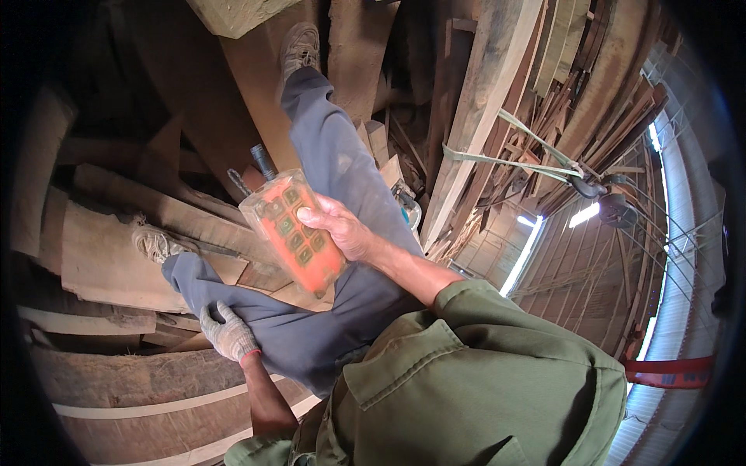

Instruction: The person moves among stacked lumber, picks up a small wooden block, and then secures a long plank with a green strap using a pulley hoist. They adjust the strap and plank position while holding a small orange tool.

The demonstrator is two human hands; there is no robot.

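My right hand (346,227), bare, is closed round an orange crane remote control (308,252) in a clear plastic cover. Its thumb lies on one of the buttons on the front; the other fingers are hidden behind the case. A dark stub and a chain loop stick out from the remote's top end. Lower on the left, my left hand (231,332) wears a pale knit work glove and rests on my left trouser leg (272,322), its thumb and fingers apart with nothing in them. To the right, a crane hook (588,186) holds a pale sling (513,161) looped round a long timber (486,97).
My shoes stand on rough boards (116,252) heaped unevenly, with dark gaps between them. More planks (606,101) are stacked at upper right. A cut beam end (237,14) juts in at the top. A corrugated wall (684,256) runs along the right side.
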